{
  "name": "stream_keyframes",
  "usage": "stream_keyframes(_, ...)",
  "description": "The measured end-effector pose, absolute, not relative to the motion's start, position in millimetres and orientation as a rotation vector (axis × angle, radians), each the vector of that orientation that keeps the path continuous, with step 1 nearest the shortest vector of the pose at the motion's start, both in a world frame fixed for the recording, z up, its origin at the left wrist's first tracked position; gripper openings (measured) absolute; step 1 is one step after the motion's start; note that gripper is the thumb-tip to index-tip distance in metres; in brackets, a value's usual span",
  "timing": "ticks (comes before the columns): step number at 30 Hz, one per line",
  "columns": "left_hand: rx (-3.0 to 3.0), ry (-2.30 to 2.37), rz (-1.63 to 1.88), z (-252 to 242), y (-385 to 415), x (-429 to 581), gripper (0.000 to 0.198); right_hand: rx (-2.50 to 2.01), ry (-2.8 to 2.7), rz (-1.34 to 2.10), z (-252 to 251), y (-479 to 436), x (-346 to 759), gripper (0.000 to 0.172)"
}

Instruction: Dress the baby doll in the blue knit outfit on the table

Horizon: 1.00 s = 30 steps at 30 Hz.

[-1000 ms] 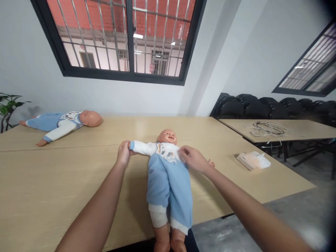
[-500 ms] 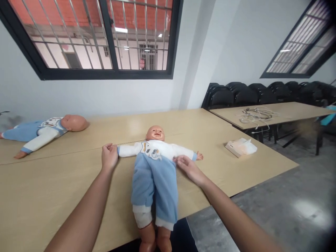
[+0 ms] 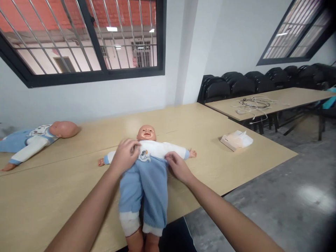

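A baby doll [image 3: 146, 133] lies on its back on the table, arms spread and legs toward me. Its outfit [image 3: 154, 182] has a white top with a cartoon animal face and blue trousers with white cuffs. Over the doll's chest and upper arm, just below the collar, my left hand [image 3: 126, 154] has its fingers curled together; whatever they hold is too small to make out. At the other side of the chest, my right hand [image 3: 178, 166] pinches the outfit's edge where white meets blue.
Another doll [image 3: 64, 129] in similar clothes lies at the far left of the table [image 3: 78, 182]. An opened tissue pack [image 3: 237, 140] sits toward the right. Tangled cables [image 3: 254, 104] lie on a second table, with black folding chairs [image 3: 216, 87] stacked behind. A barred window is above.
My left hand has moved right, from beside the doll's cuff to its chest. A thin line stretched between that hand and the collar no longer shows. My right hand stays at the outfit's side.
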State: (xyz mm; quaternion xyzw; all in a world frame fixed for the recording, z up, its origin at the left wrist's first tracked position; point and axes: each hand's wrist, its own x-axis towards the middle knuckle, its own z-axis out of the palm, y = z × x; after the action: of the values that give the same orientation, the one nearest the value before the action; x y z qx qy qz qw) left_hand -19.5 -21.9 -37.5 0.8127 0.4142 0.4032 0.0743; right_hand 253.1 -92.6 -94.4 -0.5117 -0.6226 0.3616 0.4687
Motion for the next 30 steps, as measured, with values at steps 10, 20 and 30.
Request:
stream_keyframes(10, 2.637, 0.707, 0.369, -16, -3, 41, 0.023, -1.263, -1.773, 0.609, -100, -106, 249, 0.041)
stream_keyframes(20, 2.589, 0.704, 0.658, -13, -6, 41, 0.02, -1.266, -1.513, 0.889, -98, -95, 255, 0.019)
stream_keyframes(30, 2.676, 0.639, 0.67, -28, 2, 40, 0.019, -1.09, -1.365, 1.196, -97, -89, 266, 0.037)
